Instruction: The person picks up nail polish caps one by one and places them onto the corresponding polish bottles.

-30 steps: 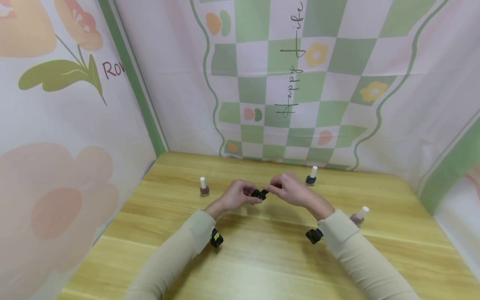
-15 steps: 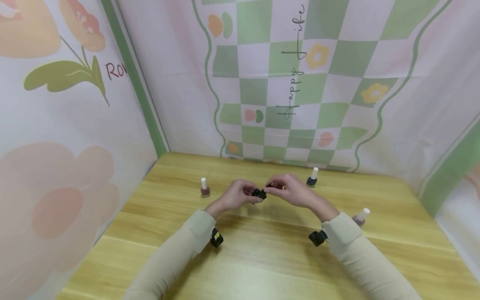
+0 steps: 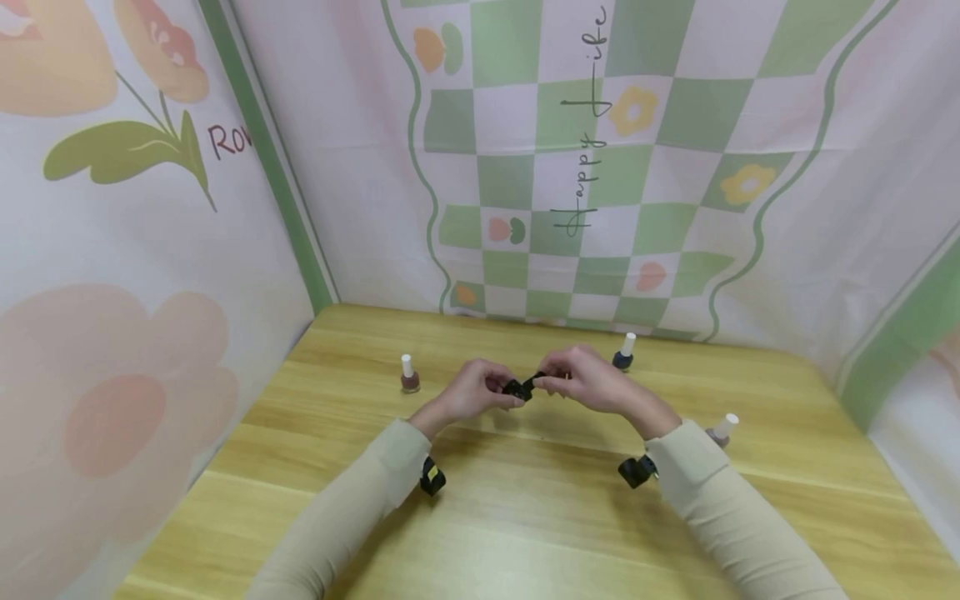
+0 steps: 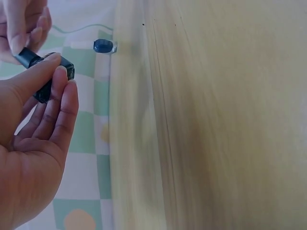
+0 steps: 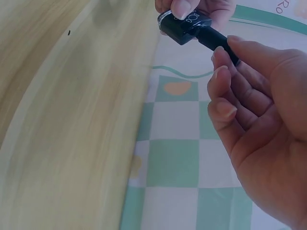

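Above the table, both hands are on a dark nail polish bottle [image 3: 516,389] with a black cap [image 5: 216,42]. My left hand [image 3: 472,390] pinches the glass body between thumb and fingers, as the left wrist view also shows. The thumb and index finger of my right hand [image 3: 588,382] pinch the cap, while its other fingers curl loosely below. In the right wrist view the cap sits in line with the tilted bottle [image 5: 180,28], and pale lettering shows on the glass.
Other white-capped polish bottles stand on the wooden table [image 3: 525,533]: a brownish one [image 3: 409,380] at left, a dark blue one [image 3: 622,358] behind the right hand, and a mauve one [image 3: 718,435] by the right sleeve. A patterned curtain [image 3: 502,179] hangs at the back.
The right-hand fingers have shifted on the cap, first closer to the bottle and then slightly back. The left hand keeps its hold on the bottle almost unmoved.
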The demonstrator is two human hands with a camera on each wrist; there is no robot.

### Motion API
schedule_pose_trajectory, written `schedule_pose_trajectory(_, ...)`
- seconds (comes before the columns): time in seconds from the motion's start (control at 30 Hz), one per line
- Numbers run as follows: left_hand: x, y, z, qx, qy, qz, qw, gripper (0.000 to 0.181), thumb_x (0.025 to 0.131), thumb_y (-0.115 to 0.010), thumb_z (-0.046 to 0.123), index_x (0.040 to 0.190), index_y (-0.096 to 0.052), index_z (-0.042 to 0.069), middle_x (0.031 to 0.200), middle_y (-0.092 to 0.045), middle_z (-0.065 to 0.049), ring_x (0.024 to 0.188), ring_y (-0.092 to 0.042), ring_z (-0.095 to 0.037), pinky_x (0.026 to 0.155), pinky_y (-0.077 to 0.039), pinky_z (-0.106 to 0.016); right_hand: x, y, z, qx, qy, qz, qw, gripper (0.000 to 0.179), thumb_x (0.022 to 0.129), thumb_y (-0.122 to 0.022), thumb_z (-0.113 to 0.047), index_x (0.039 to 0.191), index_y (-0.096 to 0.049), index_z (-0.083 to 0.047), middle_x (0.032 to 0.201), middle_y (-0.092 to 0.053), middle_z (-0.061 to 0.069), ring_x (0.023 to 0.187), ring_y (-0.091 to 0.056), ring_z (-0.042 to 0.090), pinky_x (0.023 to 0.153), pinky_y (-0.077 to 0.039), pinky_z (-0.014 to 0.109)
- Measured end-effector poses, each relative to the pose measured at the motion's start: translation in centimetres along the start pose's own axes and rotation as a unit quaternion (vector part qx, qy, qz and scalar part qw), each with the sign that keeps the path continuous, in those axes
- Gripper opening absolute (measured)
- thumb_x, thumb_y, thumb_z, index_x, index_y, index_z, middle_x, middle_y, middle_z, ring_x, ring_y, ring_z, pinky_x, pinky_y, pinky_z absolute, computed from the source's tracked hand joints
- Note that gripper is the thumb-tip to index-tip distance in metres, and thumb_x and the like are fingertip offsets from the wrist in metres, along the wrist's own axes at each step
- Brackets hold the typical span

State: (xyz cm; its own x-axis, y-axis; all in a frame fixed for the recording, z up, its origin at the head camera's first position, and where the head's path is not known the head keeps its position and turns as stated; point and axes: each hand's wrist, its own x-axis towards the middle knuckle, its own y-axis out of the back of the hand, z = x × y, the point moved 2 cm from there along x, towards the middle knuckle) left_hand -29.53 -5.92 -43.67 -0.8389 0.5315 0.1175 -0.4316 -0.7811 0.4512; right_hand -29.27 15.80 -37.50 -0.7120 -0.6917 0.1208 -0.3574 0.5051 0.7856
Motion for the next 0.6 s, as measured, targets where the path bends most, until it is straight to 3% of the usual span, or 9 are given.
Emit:
schedule_pose_trajectory(0.23,-0.09,-0.18,-0.07,0.009,-0.005,-0.002,0.9999,0.011,0.089,-0.081,0.011,0.100,-0.078,0.010,0.088,-0.075,0.002,0.076,-0.068,-0.013,0.070,-0.057,-0.025,0.08,-0.17,-0.13,-0.048,0.027,0.005,0.9985,0.016,0.102,-0.065,-0.020,0.091,-0.076,-0.015,0.067,-0.061,-0.012,0.052,-0.050,0.006,0.050,-0.047,0.026)
schedule_pose_trajectory(0.47,-0.17,-0.14,-0.14,0.005,0.000,0.000,1.0000,0.010,0.089,-0.081,0.013,0.099,-0.078,0.012,0.086,-0.074,0.002,0.073,-0.066,-0.013,0.068,-0.055,-0.026,-0.20,-0.29,0.39,-0.008,0.001,0.011,0.9999,0.014,0.099,-0.070,-0.019,0.108,-0.077,-0.011,0.088,-0.073,-0.006,0.072,-0.065,0.014,0.062,-0.055,0.029)
schedule_pose_trajectory(0.6,-0.22,-0.15,-0.04,-0.001,0.001,0.000,1.0000,0.011,0.089,-0.082,0.012,0.099,-0.078,0.010,0.087,-0.074,0.001,0.074,-0.067,-0.013,0.069,-0.056,-0.026,-0.27,-0.21,0.31,0.006,-0.005,0.007,0.9999,0.011,0.099,-0.070,-0.016,0.107,-0.076,-0.010,0.085,-0.073,-0.007,0.072,-0.067,0.012,0.061,-0.056,0.029)
